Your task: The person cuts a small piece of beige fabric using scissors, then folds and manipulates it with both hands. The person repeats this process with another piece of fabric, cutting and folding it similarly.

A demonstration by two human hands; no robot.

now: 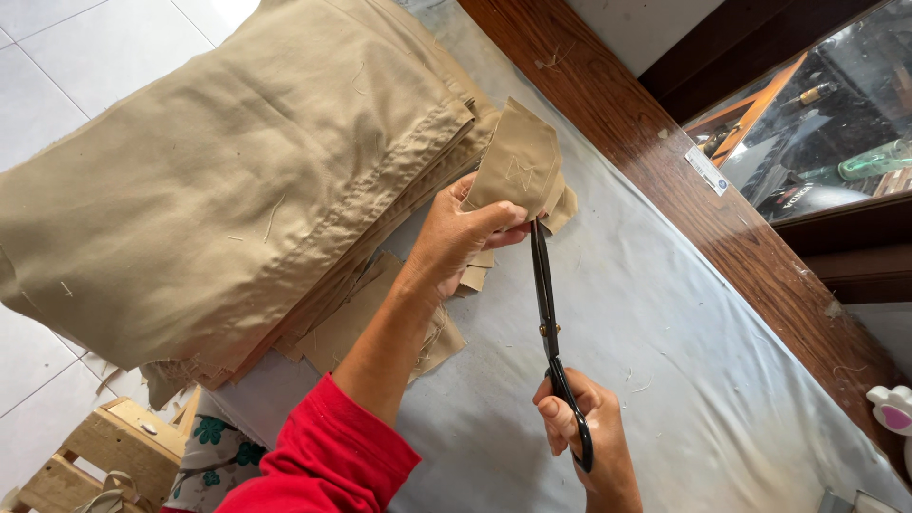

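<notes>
My left hand (461, 237) pinches a small stack of tan fabric pieces (521, 163) and holds it up off the table. My right hand (584, 427) grips the black handles of long black scissors (545, 294). The blades point away from me and their tips meet the lower edge of the held pieces. A red sleeve (323, 456) covers my left forearm near the elbow. Just left of the hands lies a thick pile of folded tan cloth (218, 180), with loose tan cut pieces (361, 313) sticking out from under it.
A pale grey sheet covers the table (684, 361). A dark wooden ledge (684, 180) runs along its far side, with a glass cabinet (817, 142) behind. A wooden stool (104, 451) and white floor tiles (47, 85) lie to the left. Thread scraps dot the cloth.
</notes>
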